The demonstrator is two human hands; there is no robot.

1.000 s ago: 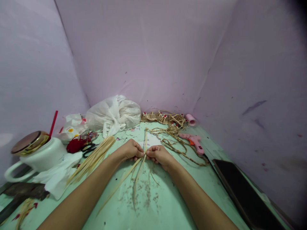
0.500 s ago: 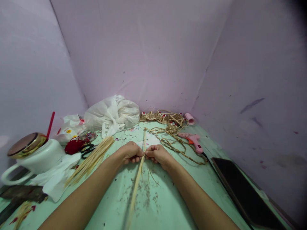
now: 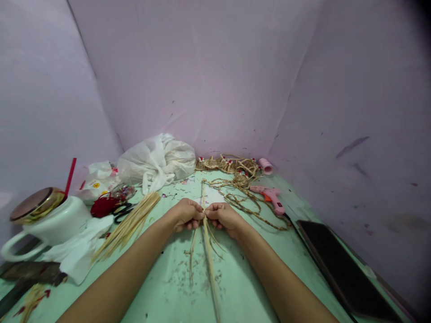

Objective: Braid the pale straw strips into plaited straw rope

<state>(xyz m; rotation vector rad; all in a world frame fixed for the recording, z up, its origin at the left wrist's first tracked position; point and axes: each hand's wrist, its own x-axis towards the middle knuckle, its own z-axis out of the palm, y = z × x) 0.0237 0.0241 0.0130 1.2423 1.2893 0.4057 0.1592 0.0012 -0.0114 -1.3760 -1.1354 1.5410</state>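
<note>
Both my hands meet over the middle of the table, fingertips almost touching. My left hand (image 3: 188,214) pinches pale straw-like fibre strands (image 3: 209,262) from the left. From the other side, my right hand (image 3: 220,217) pinches the same strands. A thin length of the fibre runs from my fingers toward the back of the table, and loose tails spread toward me. One long, wide strand reaches the near edge of the view. How the strands cross between my fingertips is hidden.
A bundle of straw strips (image 3: 131,222) lies left, near black scissors (image 3: 123,212) and a white mug (image 3: 65,220). On the right are braided cord (image 3: 254,211), a pink glue gun (image 3: 271,197) and a dark phone-like slab (image 3: 340,264). A white plastic bag (image 3: 158,157) sits behind.
The long strand's near end has swung from left to right. Thinner tails now spread out on both sides below my fingers. My hands have hardly shifted.
</note>
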